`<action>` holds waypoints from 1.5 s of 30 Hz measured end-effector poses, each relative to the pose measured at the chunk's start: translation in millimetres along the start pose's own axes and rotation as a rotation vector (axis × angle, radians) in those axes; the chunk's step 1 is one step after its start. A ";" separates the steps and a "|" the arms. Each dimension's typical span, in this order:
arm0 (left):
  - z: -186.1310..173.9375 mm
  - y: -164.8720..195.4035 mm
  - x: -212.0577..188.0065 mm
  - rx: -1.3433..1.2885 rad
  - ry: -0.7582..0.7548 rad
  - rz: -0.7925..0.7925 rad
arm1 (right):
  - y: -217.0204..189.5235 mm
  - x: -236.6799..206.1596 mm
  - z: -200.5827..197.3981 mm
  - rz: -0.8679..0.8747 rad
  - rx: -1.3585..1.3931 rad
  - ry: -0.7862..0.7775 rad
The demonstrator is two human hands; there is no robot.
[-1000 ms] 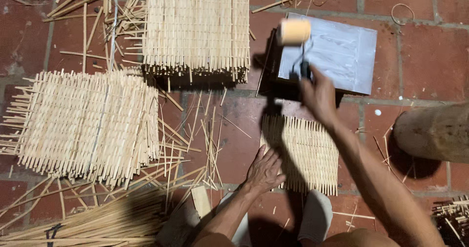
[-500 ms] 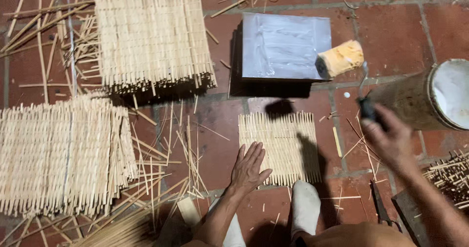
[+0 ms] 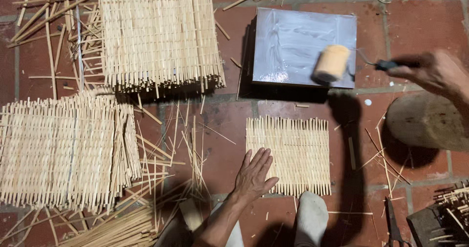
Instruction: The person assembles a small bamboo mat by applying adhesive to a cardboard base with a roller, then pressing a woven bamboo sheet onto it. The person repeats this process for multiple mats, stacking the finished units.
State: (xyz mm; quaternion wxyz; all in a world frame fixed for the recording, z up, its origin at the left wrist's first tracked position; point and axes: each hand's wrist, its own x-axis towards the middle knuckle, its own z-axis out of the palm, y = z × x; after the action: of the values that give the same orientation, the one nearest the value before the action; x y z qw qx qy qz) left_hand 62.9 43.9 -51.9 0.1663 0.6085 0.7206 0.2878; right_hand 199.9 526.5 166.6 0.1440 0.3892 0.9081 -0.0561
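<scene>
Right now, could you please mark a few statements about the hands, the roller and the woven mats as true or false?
1. The right hand holds the handle of a paint roller. True.
2. The roller is pressed on the small woven mat. False: it is over the grey slab smeared with white paste.
3. The left hand lies flat with fingers spread on the left edge of the small woven mat. True.
4. The left hand holds scissors. False: it holds nothing; a pair of scissors lies on the brick floor at the lower right.
5. Two stacks of woven mats sit to the left. True.
</scene>
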 end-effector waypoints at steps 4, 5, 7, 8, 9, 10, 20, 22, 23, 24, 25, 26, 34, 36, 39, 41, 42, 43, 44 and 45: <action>0.7 -0.5 -3.0 0.012 -0.016 -0.005 | -90.5 39.2 -20.0 -0.238 0.113 -0.039; 0.8 -1.0 -3.7 0.012 -0.023 -0.006 | -114.7 46.8 -20.1 -0.315 0.241 -0.028; 0.8 -1.7 -4.9 0.025 -0.024 -0.010 | -155.8 63.1 -22.1 -0.389 0.420 -0.036; 0.7 -2.1 -5.1 0.031 -0.025 -0.017 | -166.1 68.8 -26.4 -0.351 0.348 -0.040; 0.7 -2.2 -5.3 0.039 -0.016 -0.011 | -171.8 72.3 -32.0 -0.311 0.277 -0.046; 0.3 -2.4 -4.9 0.048 -0.005 -0.006 | -175.7 74.2 -35.8 -0.341 0.365 -0.030; -13.3 2.7 -4.2 0.015 0.068 0.021 | -22.6 21.7 -49.2 -0.029 0.012 0.033; -15.8 3.8 -3.6 0.002 0.062 0.022 | 16.0 10.2 -43.9 0.059 -0.002 0.044; -16.6 4.4 -2.8 -0.004 0.060 0.022 | 30.2 6.6 -39.4 0.084 -0.024 0.057; -17.5 4.7 -2.1 -0.002 0.059 0.021 | 43.6 0.5 -37.6 0.107 -0.028 0.062; -18.2 5.2 -1.6 -0.001 0.056 0.018 | 51.0 0.3 -35.2 0.119 -0.026 0.065; -18.8 5.3 -1.0 0.001 0.056 0.017 | 54.9 2.2 -34.2 0.129 -0.021 0.070; -14.8 4.6 -3.9 0.011 0.024 0.002 | -17.4 63.1 -53.1 -0.014 0.019 0.115; -11.6 3.6 -4.5 0.014 0.006 -0.012 | -53.0 75.7 -60.9 -0.074 0.010 0.131; -8.4 1.6 -3.3 0.008 -0.017 -0.027 | -118.1 96.1 -70.0 -0.339 0.267 0.162; -8.7 1.4 -3.5 0.016 -0.011 -0.022 | -163.4 110.7 -78.2 -0.335 0.338 0.080; -9.5 1.7 -3.6 0.016 0.014 -0.006 | -176.0 114.5 -83.7 -0.319 0.353 0.050; -10.7 2.3 -4.1 0.015 0.038 0.006 | -185.3 115.3 -87.8 -0.353 0.410 0.067; -12.4 3.2 -5.0 0.011 0.057 0.017 | -192.6 116.0 -90.8 -0.383 0.469 0.080; -14.0 4.2 -5.6 0.003 0.065 0.018 | -193.3 114.3 -93.8 -0.412 0.528 0.092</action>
State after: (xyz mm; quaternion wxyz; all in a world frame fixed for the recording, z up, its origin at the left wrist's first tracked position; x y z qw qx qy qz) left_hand 59.1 35.8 -39.0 0.1392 0.6055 0.7205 0.3081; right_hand -35.2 492.1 219.1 -0.0172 0.2237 0.9274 -0.2995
